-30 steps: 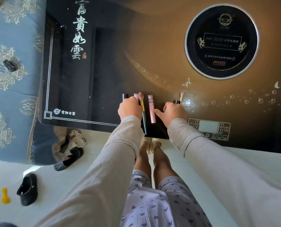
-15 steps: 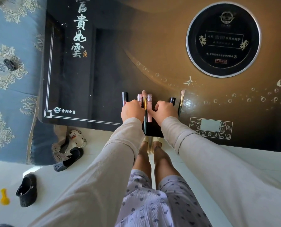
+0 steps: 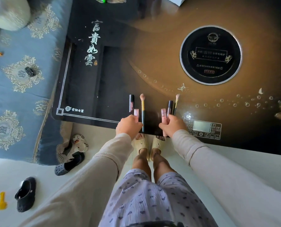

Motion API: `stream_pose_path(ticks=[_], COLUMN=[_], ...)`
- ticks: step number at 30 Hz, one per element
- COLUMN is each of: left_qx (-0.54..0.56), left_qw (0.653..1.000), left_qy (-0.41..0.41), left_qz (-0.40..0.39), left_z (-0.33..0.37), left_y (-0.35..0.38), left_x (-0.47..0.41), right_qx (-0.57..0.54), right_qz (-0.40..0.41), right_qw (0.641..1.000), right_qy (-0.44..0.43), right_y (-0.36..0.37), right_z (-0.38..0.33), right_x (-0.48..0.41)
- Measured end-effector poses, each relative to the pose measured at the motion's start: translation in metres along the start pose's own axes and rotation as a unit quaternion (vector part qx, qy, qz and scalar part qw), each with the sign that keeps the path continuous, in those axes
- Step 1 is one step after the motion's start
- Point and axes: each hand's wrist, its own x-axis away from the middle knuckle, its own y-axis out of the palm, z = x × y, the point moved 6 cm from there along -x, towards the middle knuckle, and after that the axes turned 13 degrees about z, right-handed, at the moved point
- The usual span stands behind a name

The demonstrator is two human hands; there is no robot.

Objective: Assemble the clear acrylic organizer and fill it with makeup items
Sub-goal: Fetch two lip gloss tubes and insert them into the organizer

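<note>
Table: glossy dark-and-gold top is carrying six makeup items in a row along its near edge, all left of the control panel.
Thin brush: is lying closest to the control panel, just left of its far corner, bristles pointing away from the person.
Dark tube: is lying just left of the thin brush; contact between them cannot be confirmed.
Right pink tube: is lying next in line away from the control panel, its near end reaching the table edge.
Right hand: is sitting immediately left of the control panel, thumb and curled fingers pinching the right pink tube.
Teal-handled brush: is lying further left of the control panel, between the two hands, pink bristles pointing away.
Left pink tube: is lying just left of that brush, its near end hidden under the left hand.
Dark gloss tube: is lying farthest from the control panel, beside the left pink tube.
Left hand: is resting knuckles-up at the table edge, fingers curled over the left pink tube; whether it is gripping cannot be told.
Round hob plate: is sitting set into the table top, well beyond the control panel.
</note>
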Motion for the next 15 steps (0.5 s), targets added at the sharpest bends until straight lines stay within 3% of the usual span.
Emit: stream_pose_path(ticks=[6,15], left_qx=[0.005,-0.012], left_qw=[0.998,0.996], left_qy=[-0.037,-0.071], left_qz=[-0.053,-0.056], left_z=[-0.054,-0.114], left_y=[0.007,0.015], left_x=[0.058,0.097], right_qx=[-0.063,-0.136], right_qz=[-0.045,0.006], right_qw=[0.996,0.983], right_qy=[0.051,0.126], right_y=[-0.02,-0.04], right_z=[0.069,0.14], right_x=[0.049,0.07])
